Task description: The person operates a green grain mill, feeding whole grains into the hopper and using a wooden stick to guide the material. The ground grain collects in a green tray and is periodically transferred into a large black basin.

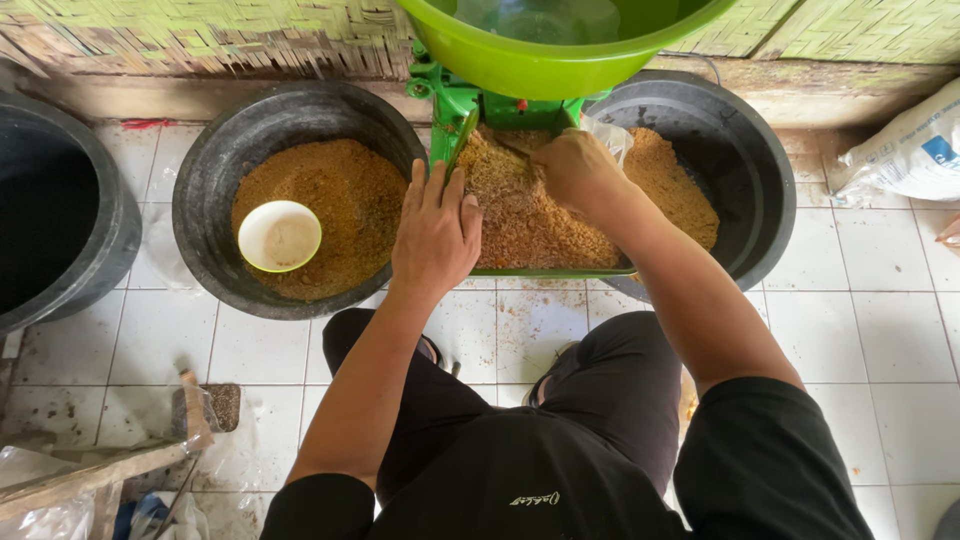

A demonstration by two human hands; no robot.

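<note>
Item 1. Black tub (60,215), far out to the left of the left hand, on the tiled floor (900,340); contents not visible.

Item 2. Black basin (215,170), just left of the left hand, filled with fine brown meal (345,195). A small pale bowl (280,236) lies on the meal, well apart from the fingers.

Item 3. Left hand (436,235), palm down and open, fingers straight and close together. It holds nothing; it rests flat on the near left edge of the green tray (560,271), fingertips touching the coarse brown mash (530,215).

Item 4. Coarse brown mash, heaped on the tray between the two hands, directly ahead of the left fingertips and under the right hand. The tray sits at the outlet of a green machine (455,100) under a green hopper (560,60).

Item 5. Right hand (575,168), fingers curled down into the far end of the mash near the outlet. How far it is closed, and whether it grips a handful, cannot be told.

Item 6. Second black basin (740,150), right of the right hand, partly under the tray, holding more brown meal.

Item 7. White sack (905,150), far right, on the floor.

Risk note. The right fingers work very near the machine outlet; reaching further in could catch them. The mash stands heaped at the near tray rim, so a broad sweep may push it onto the floor rather than into a basin.
</note>
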